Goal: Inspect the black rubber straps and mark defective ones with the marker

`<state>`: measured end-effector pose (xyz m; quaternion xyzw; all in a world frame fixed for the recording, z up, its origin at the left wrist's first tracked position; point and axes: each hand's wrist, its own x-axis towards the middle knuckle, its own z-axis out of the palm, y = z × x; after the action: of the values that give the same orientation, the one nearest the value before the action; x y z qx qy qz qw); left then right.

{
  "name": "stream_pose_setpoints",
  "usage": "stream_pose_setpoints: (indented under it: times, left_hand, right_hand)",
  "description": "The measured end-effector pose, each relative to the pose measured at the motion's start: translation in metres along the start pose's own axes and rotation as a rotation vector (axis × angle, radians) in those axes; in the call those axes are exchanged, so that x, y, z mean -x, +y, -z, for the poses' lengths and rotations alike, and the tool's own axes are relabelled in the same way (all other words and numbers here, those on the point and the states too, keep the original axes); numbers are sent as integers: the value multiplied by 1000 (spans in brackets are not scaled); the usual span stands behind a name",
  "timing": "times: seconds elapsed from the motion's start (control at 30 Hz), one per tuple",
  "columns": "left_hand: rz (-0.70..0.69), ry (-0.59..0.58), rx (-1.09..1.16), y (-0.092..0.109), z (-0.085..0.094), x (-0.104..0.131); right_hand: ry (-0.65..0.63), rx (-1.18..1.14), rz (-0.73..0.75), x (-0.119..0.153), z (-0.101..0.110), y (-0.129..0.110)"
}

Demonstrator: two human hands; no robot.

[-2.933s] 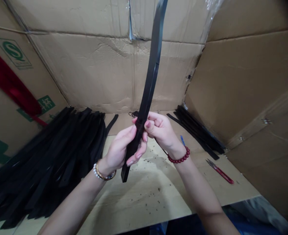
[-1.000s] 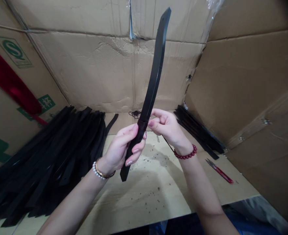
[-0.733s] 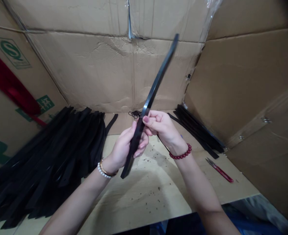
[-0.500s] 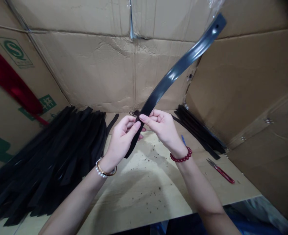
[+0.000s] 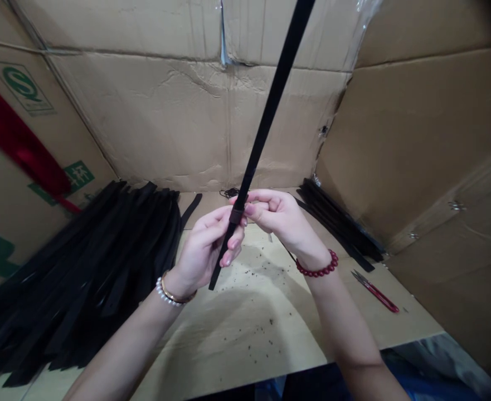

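A long black strap (image 5: 266, 120) rises edge-on in front of me, its upper end out of the frame. A narrow dark band (image 5: 236, 216) sits around it near the lower end. My left hand (image 5: 212, 239) is closed around the strap just below this band, fingers behind and thumb in front. From the other side, my right hand (image 5: 272, 211) pinches at the strap's edge beside the band, thumb against forefinger. What lies between those fingertips is partly hidden. A thin dark line shows below my right palm.
A large heap of black straps (image 5: 103, 278) covers the table's left side. More straps (image 5: 337, 223) lie at the back right, with red-handled thread snips (image 5: 374, 291) in front of them. Cardboard walls (image 5: 165, 122) enclose the table (image 5: 203, 340), where dark crumbs are scattered.
The strap has turned from showing its glossy broad face to nearly edge-on, and stands steeper. My left hand has shifted its grip around it; my right hand has moved slightly right and down.
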<state>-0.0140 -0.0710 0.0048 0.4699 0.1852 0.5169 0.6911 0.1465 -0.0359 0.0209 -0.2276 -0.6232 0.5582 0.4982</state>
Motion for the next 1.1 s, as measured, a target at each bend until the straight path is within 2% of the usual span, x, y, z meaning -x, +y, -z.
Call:
stream_pose_setpoints:
  times: [0.1, 0.27, 0.37, 0.47, 0.57, 0.67, 0.8, 1.0, 1.1]
  left_hand:
    - [75, -54, 48, 3, 0, 1]
    - [77, -21, 86, -1, 0, -1]
    - [-47, 33, -63, -4, 1, -4]
    - [-219, 153, -299, -2, -1, -3]
    - [-259, 229, -392, 1, -5, -1]
    - [-186, 257, -278, 1, -9, 1]
    - [-35, 230, -131, -1, -9, 0]
    - [6, 211, -180, -2, -8, -1]
    - [-11, 237, -206, -3, -11, 1]
  right_hand:
    - [9, -63, 80, 0, -6, 3]
    - [57, -50, 96, 0, -11, 4]
    - [67, -29, 108, 1, -12, 4]
    - [88, 11, 134, 3, -15, 4]
    - [78, 8, 128, 5, -19, 5]
    - [74, 11, 84, 3, -21, 7]
    - [132, 99, 135, -3, -16, 11]
    - [103, 214, 183, -1, -6, 3]
    - [70, 174, 152, 2, -5, 2]
